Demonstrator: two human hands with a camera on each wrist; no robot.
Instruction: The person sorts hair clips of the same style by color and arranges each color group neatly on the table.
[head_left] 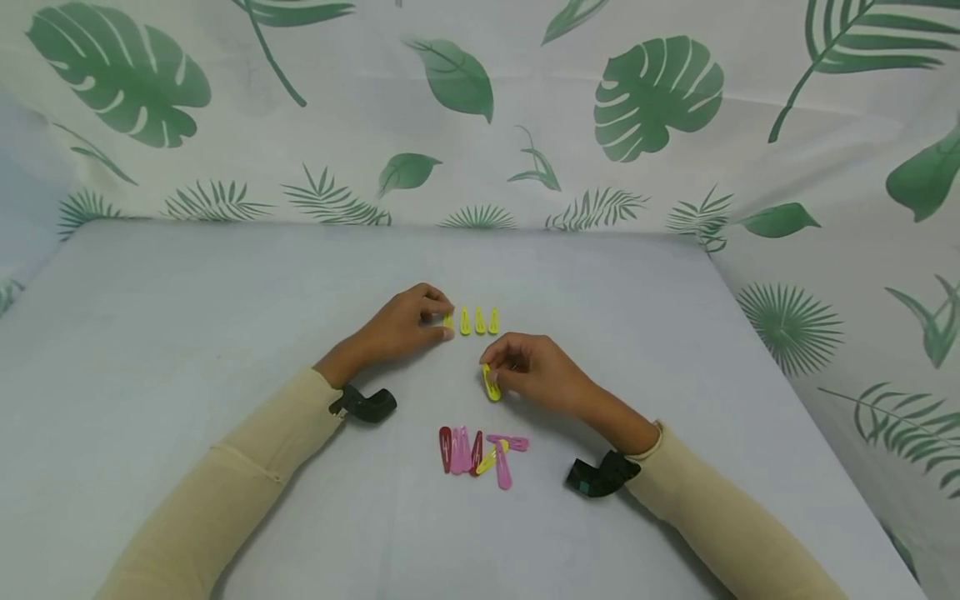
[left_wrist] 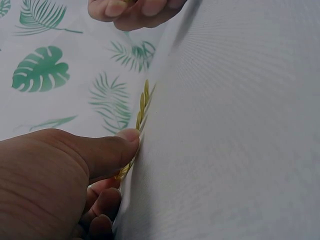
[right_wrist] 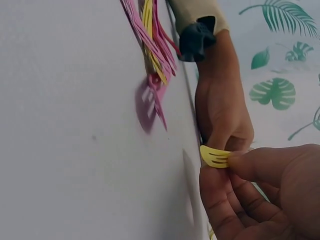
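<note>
In the head view, a short row of upright yellow snap hair clips [head_left: 480, 322] lies on the table. My left hand [head_left: 401, 327] is at the row's left end, its thumb and fingertips gripping the two ends of the leftmost yellow hair clip [head_left: 448, 321]. Closer to me, my right hand [head_left: 546, 373] pinches another yellow hair clip [head_left: 491, 386] between thumb and fingers. The right wrist view shows this clip [right_wrist: 214, 157] with its slotted face out and one end under the thumb. From the left wrist, the row [left_wrist: 142, 102] runs away past the thumb.
Nearer my body lies a loose pile of hair clips: dark red [head_left: 446, 450], pink [head_left: 503, 467] and a yellow one [head_left: 489, 460] partly under a pink. A white cloth covers the table [head_left: 300, 275]. Leaf-printed curtain [head_left: 525, 100] hangs behind it and along the right side.
</note>
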